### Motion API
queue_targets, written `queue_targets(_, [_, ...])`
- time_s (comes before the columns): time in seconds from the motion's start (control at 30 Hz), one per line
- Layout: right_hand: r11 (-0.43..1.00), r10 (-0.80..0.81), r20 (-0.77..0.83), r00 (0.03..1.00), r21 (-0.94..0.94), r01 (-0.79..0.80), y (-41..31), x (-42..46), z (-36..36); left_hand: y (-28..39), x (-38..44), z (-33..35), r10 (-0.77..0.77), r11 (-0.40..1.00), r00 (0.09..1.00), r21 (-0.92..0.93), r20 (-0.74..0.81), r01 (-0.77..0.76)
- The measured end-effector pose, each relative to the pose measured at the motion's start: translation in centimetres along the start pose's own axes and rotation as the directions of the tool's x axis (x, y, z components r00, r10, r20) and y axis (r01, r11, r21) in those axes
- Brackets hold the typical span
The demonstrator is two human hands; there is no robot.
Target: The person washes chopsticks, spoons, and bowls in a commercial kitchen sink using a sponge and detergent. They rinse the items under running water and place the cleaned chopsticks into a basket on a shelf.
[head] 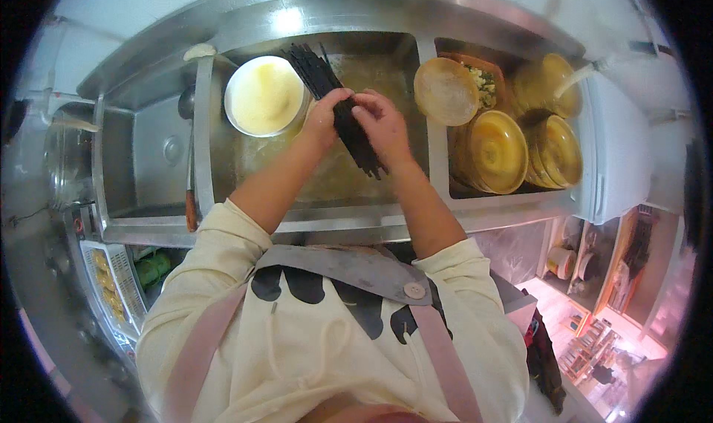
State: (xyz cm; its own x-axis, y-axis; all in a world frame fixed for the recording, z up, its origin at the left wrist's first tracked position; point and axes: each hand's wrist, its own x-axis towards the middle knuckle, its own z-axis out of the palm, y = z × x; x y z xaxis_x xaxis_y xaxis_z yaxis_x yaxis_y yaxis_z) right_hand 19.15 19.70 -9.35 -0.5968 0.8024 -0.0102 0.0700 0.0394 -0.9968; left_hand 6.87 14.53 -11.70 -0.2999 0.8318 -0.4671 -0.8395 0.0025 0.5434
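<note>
A bundle of thin black sticks [353, 130], perhaps chopsticks, slants across the middle compartment of a stainless steel sink [328, 217]. My left hand [323, 116] is closed around the left side of the bundle near its middle. My right hand [383, 125] grips the same bundle from the right, its fingers bent and close to my left fingertips. Left of the bundle's upper end, a white round bowl [266, 96] with a pale yellow content stands in the compartment. What that content is I cannot tell.
In the right compartment are stacked yellow bowls [498, 151], another yellowish bowl [445, 91] and an orange-brown container [504, 72] of chopped food. A ladle [190, 161] with a wooden handle leans in the left compartment. A white basket [114, 278] with yellow items stands lower left.
</note>
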Motion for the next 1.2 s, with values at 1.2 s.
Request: queue_targets(1.2, [0.209,0.335,0.359,0.871,0.874,-0.440,-9.4,-4.6,-0.4,7.6,-14.2,14.1,0.574,0.297,0.604,0.547,0.552,-0.782])
